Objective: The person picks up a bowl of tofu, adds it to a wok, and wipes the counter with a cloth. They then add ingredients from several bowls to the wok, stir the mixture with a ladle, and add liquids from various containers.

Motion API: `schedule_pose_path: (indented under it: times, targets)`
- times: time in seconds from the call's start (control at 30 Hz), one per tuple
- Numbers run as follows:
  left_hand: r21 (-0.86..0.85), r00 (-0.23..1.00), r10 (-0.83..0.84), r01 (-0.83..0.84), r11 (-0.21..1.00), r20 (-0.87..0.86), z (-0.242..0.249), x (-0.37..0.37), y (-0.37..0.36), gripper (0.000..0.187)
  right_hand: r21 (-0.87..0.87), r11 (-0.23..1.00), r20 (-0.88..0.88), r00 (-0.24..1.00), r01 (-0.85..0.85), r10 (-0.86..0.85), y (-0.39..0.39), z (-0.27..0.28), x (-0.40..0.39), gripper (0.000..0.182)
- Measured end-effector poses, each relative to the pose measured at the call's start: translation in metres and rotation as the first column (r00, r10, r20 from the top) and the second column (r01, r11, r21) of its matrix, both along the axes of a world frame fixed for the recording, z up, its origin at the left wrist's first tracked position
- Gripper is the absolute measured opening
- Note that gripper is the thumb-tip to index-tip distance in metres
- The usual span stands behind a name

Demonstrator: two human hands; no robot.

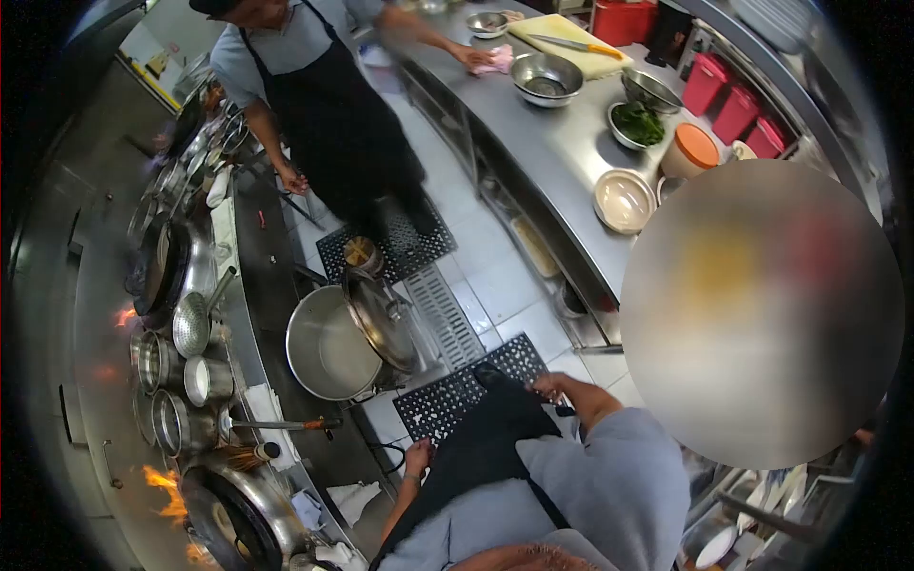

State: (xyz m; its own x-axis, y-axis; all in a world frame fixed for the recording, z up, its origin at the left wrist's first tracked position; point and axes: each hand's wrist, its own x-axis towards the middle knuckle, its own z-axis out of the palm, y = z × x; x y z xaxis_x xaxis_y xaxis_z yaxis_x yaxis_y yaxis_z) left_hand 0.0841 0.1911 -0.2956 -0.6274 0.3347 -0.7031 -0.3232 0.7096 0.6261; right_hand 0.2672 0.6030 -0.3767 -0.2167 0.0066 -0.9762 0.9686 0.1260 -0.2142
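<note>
Steel stockpot (330,347), large, round, uncovered; pale grey interior, shiny rim. Position: ahead of both hands, between the stove (95,247) and the floor grate (440,309). Its lid (386,319) is tilted at the pot's right side in view, knob facing outward.

Left hand (417,457): low beside the black apron (462,476), fingers partly curled, near the perforated mat (427,404); grip too small to read, cannot tell if clenched. Right hand (549,385): bent in near the apron's other side, small dark item (566,411) just beside; cannot tell whether grasped.

Across the aisle, another person's hand (473,57) touches a pink cloth (496,61) on the steel worktop (562,143).
</note>
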Motion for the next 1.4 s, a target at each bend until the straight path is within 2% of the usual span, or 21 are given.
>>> schedule_pose_path:
  times: [0.07, 0.17, 0.2, 0.33, 0.43, 0.47, 0.5, 0.53, 0.57, 0.6, 0.63, 0.67, 0.7, 0.73, 0.77, 0.8, 0.87, 1.07, 1.2, 1.3, 1.4]
  targets:
    - [-0.113, 0.999, -0.012, 0.016, 0.994, 0.044, 0.021, 0.005, 0.0, 0.025, -0.001, 0.993, 0.104, 0.988, 0.114, -0.114, -0.015, -0.025, 0.0, 0.061]
    - [-0.066, 0.996, -0.053, 0.057, 0.996, 0.067, -0.02, 0.02, -0.04, 0.026, -0.089, 0.988, -0.042, 0.991, -0.129, 0.126, -0.022, -0.104, -0.013, 0.06]
    - [-0.013, 0.995, -0.073, 0.074, 0.997, 0.063, -0.033, 0.027, -0.056, 0.026, -0.067, 0.986, -0.163, 0.977, -0.151, 0.138, -0.027, -0.077, -0.024, 0.045]
    - [0.053, 0.88, 0.357, -0.391, 0.919, 0.315, -0.044, 0.059, -0.083, 0.025, -0.11, 0.994, 0.023, 0.999, -0.027, 0.03, -0.01, -0.022, -0.046, 0.033]
    - [-0.263, 0.926, 0.347, -0.302, 0.916, 0.146, -0.06, 0.088, -0.083, 0.022, -0.148, 0.989, 0.011, 1.0, 0.007, -0.005, -0.008, -0.013, -0.053, 0.033]
    - [-0.154, 0.867, 0.415, -0.387, 0.909, 0.274, -0.028, 0.084, -0.077, 0.023, -0.19, 0.981, -0.041, 0.999, -0.027, 0.02, -0.011, -0.031, -0.053, 0.034]
    - [-0.083, 0.95, 0.295, -0.287, 0.954, 0.105, -0.028, 0.092, -0.069, 0.026, -0.233, 0.969, -0.092, 0.994, -0.084, 0.064, -0.014, -0.058, -0.052, 0.036]
    - [-0.051, 0.981, 0.174, -0.18, 0.982, -0.09, -0.028, 0.101, -0.062, 0.031, -0.399, 0.916, -0.038, 0.999, -0.051, 0.04, -0.023, -0.143, -0.037, 0.058]
    - [-0.271, 0.861, -0.373, 0.29, 0.918, -0.344, -0.054, 0.103, -0.076, 0.037, -0.291, 0.951, -0.016, 0.994, -0.107, 0.107, -0.021, -0.127, -0.046, 0.06]
    - [-0.246, 0.912, -0.115, 0.016, 0.969, -0.393, -0.026, 0.112, -0.052, 0.043, -0.184, 0.963, -0.021, 0.98, -0.199, 0.198, -0.025, -0.1, -0.06, 0.062]
    - [-0.361, 0.921, -0.155, 0.017, 0.932, -0.356, -0.072, 0.124, -0.063, 0.043, -0.078, 0.955, -0.006, 0.958, -0.286, 0.286, -0.028, -0.072, -0.073, 0.065]
    - [-0.277, 0.942, 0.069, -0.165, 0.947, -0.327, -0.036, 0.122, -0.044, 0.042, -0.069, 0.929, -0.087, 0.929, -0.365, 0.358, -0.025, -0.093, -0.071, 0.068]
    - [-0.368, 0.982, 0.191, -0.18, 0.912, -0.007, 0.015, 0.1, -0.024, 0.041, -0.111, 0.877, -0.211, 0.873, -0.468, 0.439, -0.019, -0.133, -0.065, 0.071]
    - [-0.237, 0.897, 0.22, -0.326, 0.915, -0.383, -0.01, 0.121, -0.03, 0.037, -0.166, 0.804, -0.374, 0.791, -0.571, 0.485, -0.011, -0.174, -0.061, 0.074]
    - [-0.216, 0.882, 0.277, -0.376, 0.901, -0.381, -0.006, 0.122, -0.027, 0.028, -0.169, 0.573, -0.859, 0.405, -0.802, 0.314, -0.014, -0.18, -0.061, 0.078]
    - [-0.201, 0.888, 0.289, -0.375, 0.905, -0.357, -0.002, 0.121, -0.029, 0.031, -0.22, 0.76, -0.359, 0.775, -0.612, 0.52, 0.005, -0.184, -0.075, 0.075]
    - [-0.148, 0.899, 0.337, -0.387, 0.91, -0.281, 0.022, 0.116, -0.032, 0.036, -0.194, 0.779, -0.214, 0.8, -0.597, 0.56, -0.004, -0.138, -0.109, 0.067]
    - [0.256, 0.897, 0.412, -0.365, 0.895, -0.161, 0.149, 0.093, -0.07, 0.038, -0.172, 0.72, -0.264, 0.735, -0.673, 0.624, -0.06, -0.086, -0.169, 0.048]
    - [0.333, 0.832, 0.515, -0.436, 0.836, -0.205, 0.222, 0.093, -0.131, 0.035, -0.322, 0.558, -0.556, 0.63, -0.765, 0.543, -0.092, -0.099, -0.193, 0.038]
    - [0.256, 0.692, 0.557, -0.498, 0.829, -0.459, 0.242, 0.105, -0.179, 0.027, 0.208, 0.719, -0.065, 0.724, -0.663, 0.687, -0.199, -0.017, -0.224, 0.028]
    - [0.18, 0.453, 0.692, -0.749, 0.637, -0.563, 0.274, 0.107, -0.225, 0.023, 0.202, 0.71, -0.279, 0.655, -0.674, 0.702, -0.266, 0.029, -0.251, 0.024]
